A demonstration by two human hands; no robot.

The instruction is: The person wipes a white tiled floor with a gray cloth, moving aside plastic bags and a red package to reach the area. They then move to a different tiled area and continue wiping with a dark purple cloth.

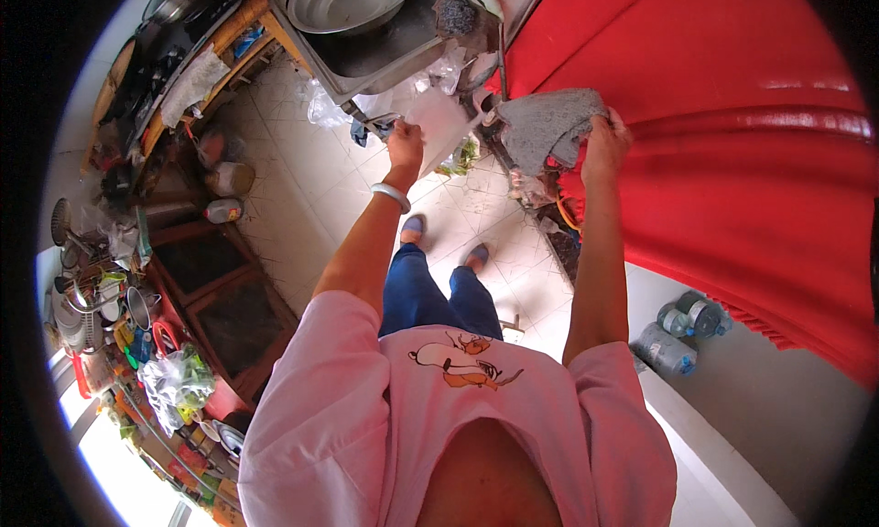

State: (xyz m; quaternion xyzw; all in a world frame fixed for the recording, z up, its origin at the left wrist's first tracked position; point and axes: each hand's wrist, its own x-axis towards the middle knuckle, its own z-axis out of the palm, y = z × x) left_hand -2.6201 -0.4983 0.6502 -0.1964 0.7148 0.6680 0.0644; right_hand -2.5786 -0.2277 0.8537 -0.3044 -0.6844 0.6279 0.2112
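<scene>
My left hand (405,146) is closed on the edge of a whitish translucent sheet, perhaps a plastic bag (439,122), which hangs to its right below the sink. A grey textured cloth (546,125) hangs from my right hand (608,142), beside a large red cloth cover (721,135). Above my left hand is a stainless steel sink (381,70) with a round metal basin (350,1) in it. A dark scouring pad (455,13) lies at the sink's right corner.
Clear plastic bags (326,104) and some greens (465,157) are under the sink. A dark wooden cabinet (226,293) stands at the left, near a white plastic jug (223,211). Large water bottles (666,348) stand on the floor at the right.
</scene>
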